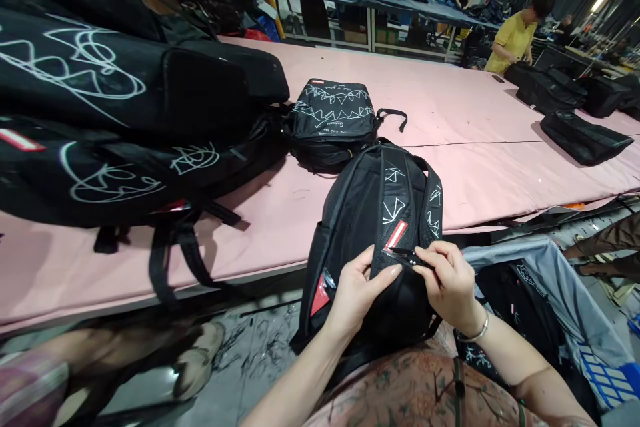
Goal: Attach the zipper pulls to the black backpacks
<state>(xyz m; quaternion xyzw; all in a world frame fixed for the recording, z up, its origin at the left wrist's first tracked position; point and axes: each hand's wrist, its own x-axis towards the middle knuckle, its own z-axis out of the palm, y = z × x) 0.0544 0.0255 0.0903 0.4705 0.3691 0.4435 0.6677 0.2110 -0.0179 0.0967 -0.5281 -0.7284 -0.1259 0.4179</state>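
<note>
A black backpack [345,213] leans upright against the table edge in front of me, its shoulder straps facing me. White scribbled lines and a red-and-white label [397,235] mark the nearer shoulder strap [396,197]. My left hand [357,290] pinches that strap just below the label, thumb on top. Between the thumb and fingers of my right hand [450,280] is a small pair of black thread snips [404,254]. Its tips point left and touch or nearly touch the label's lower end. A red tag in clear plastic [321,292] hangs low on the backpack's left side.
Another black backpack [334,110] lies behind on the pink-covered table [465,113]. Several black bags [200,87] are piled at left; more bags [550,90] lie at far right near a person in yellow [515,37]. A grey-lined bin [560,280] holding bags stands right.
</note>
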